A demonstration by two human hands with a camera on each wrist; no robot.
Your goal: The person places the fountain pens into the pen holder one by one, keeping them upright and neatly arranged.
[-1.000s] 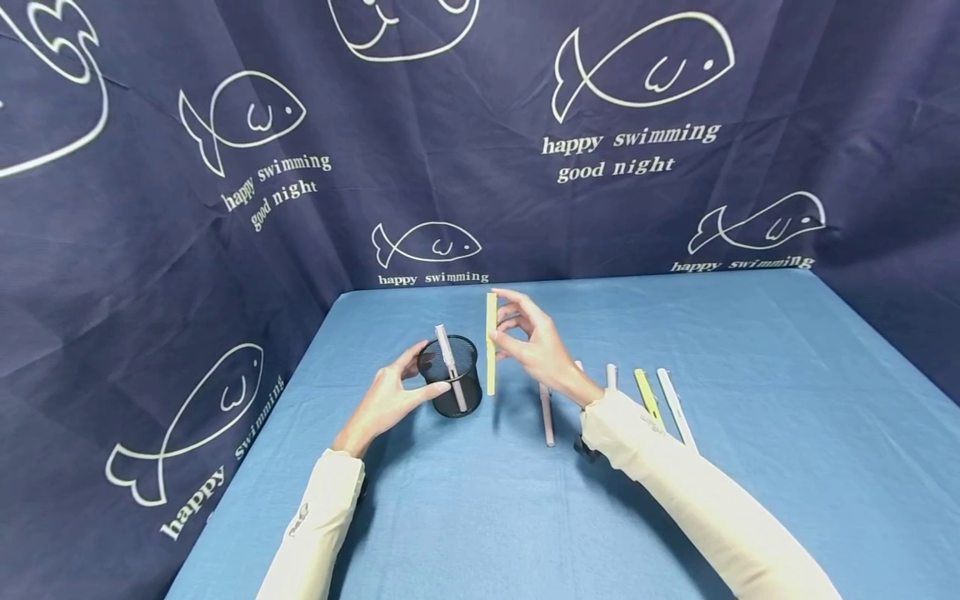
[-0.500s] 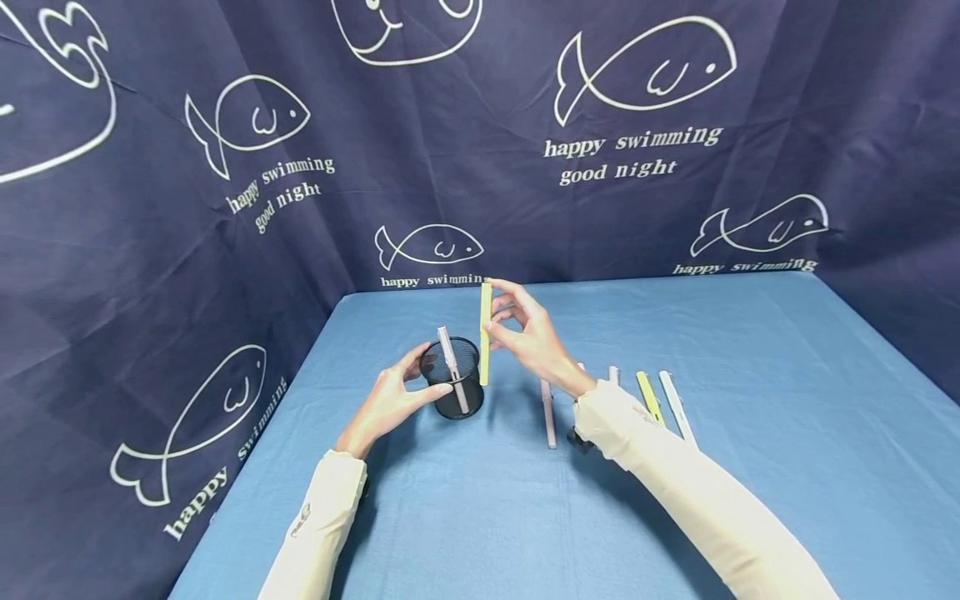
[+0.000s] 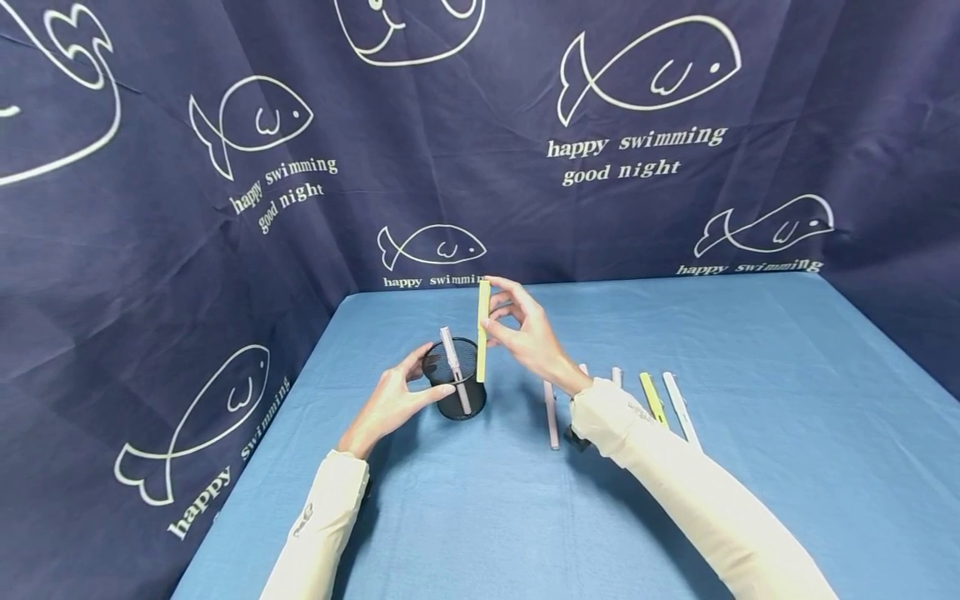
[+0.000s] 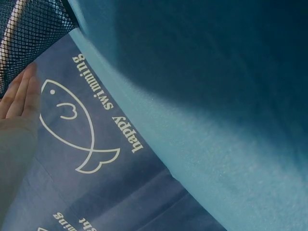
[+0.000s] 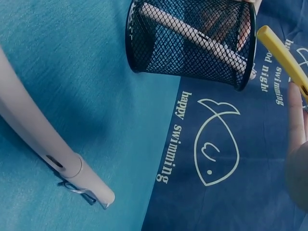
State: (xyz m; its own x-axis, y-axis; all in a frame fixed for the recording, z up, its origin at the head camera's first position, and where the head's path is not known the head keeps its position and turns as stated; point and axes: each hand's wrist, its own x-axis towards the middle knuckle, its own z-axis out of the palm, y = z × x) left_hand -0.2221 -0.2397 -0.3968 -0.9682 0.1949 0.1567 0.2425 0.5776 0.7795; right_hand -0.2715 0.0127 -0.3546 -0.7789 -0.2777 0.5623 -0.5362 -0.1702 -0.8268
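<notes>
A black mesh pen cup (image 3: 461, 402) stands on the blue cloth, a pale pink pen (image 3: 451, 350) leaning inside it. My left hand (image 3: 390, 404) holds the cup from the left, thumb on the near side and fingers on the far side. In the left wrist view only some fingers (image 4: 21, 94) show beside the mesh. My right hand (image 3: 527, 332) pinches a yellow pen (image 3: 482, 333) nearly upright at the cup's right rim. From the right wrist, that pen's lower end (image 5: 269, 38) appears just outside the cup's mouth.
Right of the cup lie a pink pen (image 3: 551, 417), a pale pen (image 3: 617, 377), a second yellow pen (image 3: 652, 398) and a white pen (image 3: 680, 408). My right forearm partly covers several of them. A dark blue fish-print curtain (image 3: 517, 208) hangs behind and to the left.
My right hand has carried the yellow pen up and left, closer to the cup's rim. My left hand keeps its hold on the cup. The view has shifted slightly.
</notes>
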